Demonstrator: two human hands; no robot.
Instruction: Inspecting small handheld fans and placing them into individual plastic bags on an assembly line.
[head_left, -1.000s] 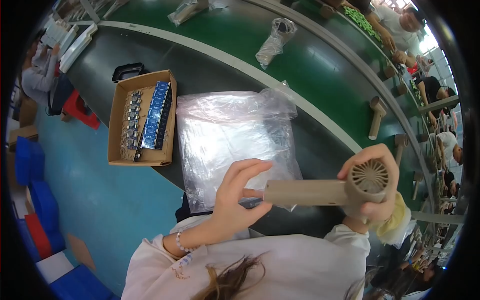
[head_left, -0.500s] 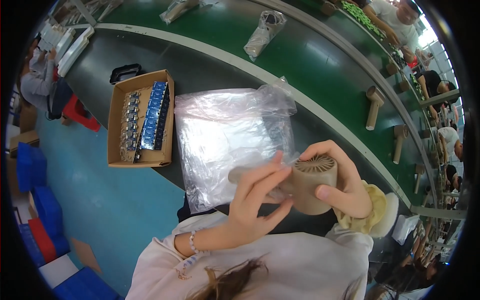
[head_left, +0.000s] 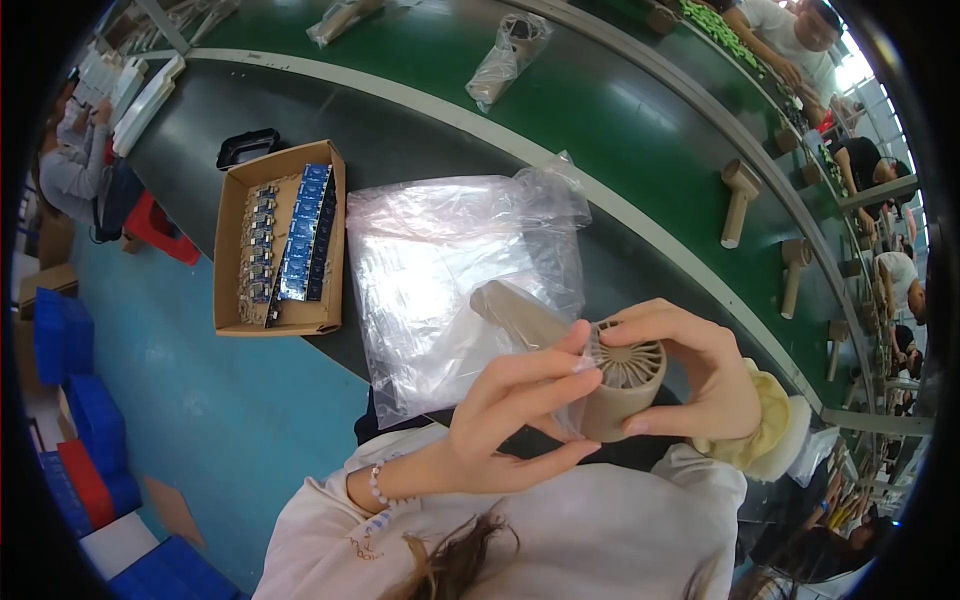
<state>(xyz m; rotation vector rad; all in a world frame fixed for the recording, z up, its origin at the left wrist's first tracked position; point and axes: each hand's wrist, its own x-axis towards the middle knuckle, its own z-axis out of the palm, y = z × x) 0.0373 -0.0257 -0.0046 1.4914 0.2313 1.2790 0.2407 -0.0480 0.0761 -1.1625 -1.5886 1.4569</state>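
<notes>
Between my hands is a beige hair dryer (head_left: 622,405) with a round head and a radial-slotted grille on the end facing up. Its handle (head_left: 520,318) points to the upper left and sits inside a clear plastic bag. My right hand (head_left: 695,365) is wrapped around the head from the right. With its fingers pinched at the left rim of the head, my left hand (head_left: 510,415) grips the bag's edge. Under the handle lies a stack of clear plastic bags (head_left: 420,270) on the dark table.
A cardboard box (head_left: 335,250) of blue-labelled parts stands left of the bags, with a black tray (head_left: 247,148) behind it. The green conveyor (head_left: 640,165) carries a bagged dryer (head_left: 508,62) and several unbagged ones. People work across the belt and at the far left.
The dryer's head has tilted, turning the grille more toward me, and the bagged handle shows more. My left hand has moved to the head's rim. Items on the belt have shifted left.
</notes>
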